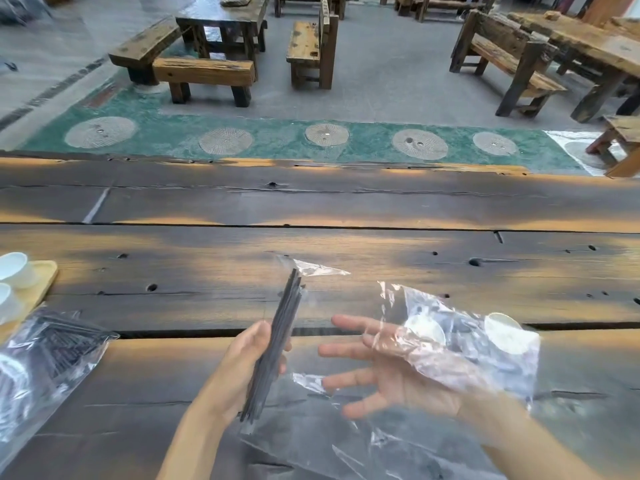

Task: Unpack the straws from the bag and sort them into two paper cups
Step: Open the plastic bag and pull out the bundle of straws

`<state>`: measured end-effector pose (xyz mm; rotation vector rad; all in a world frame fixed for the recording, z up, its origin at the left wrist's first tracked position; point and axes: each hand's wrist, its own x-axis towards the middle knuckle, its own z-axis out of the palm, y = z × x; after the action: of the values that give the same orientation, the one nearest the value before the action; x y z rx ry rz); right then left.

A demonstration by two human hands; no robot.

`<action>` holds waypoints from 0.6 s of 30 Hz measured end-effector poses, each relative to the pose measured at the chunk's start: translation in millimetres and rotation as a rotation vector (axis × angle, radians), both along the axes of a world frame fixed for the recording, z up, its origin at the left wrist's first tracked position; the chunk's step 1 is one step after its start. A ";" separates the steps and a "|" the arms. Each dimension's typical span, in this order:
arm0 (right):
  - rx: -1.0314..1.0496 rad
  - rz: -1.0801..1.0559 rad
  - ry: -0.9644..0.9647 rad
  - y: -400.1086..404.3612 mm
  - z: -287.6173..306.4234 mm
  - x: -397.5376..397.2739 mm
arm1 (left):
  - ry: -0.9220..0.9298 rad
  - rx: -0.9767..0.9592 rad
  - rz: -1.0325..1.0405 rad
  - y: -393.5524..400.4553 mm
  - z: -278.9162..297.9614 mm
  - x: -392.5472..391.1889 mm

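My left hand (242, 362) grips a bundle of black straws (280, 337) in a thin clear wrapper, tilted up and away over the table. To its right my right hand (388, 372) is spread open, palm up, with a clear plastic bag (460, 344) draped over its back and wrist. Two round white shapes show through that bag. A second clear bag of black straws (52, 351) lies at the near left. Two white paper cups (15, 270) stand on a small wooden tray (45, 275) at the left edge.
I work at a long dark plank table (346, 209) with gaps between boards. More crumpled clear plastic (346, 445) lies on the table under my hands. Beyond the far edge are wooden benches and tables (221, 39) on a grey floor.
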<state>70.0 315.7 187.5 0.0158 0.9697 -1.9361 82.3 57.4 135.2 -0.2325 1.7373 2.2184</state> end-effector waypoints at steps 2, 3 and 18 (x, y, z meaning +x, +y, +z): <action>-0.040 -0.012 -0.036 -9.9 -6.1 1.5 | -0.070 0.073 0.030 4.4 2.1 3.1; -0.024 -0.024 -0.034 -15.8 -9.1 2.5 | -0.085 0.072 0.050 6.4 2.7 4.4; 0.267 -0.370 0.213 -76.0 -47.1 -13.8 | 0.064 -0.236 0.138 25.3 3.0 1.6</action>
<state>56.2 239.7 140.4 0.1551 1.4456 -2.1564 83.9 82.6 138.1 -0.3488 2.0771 2.1305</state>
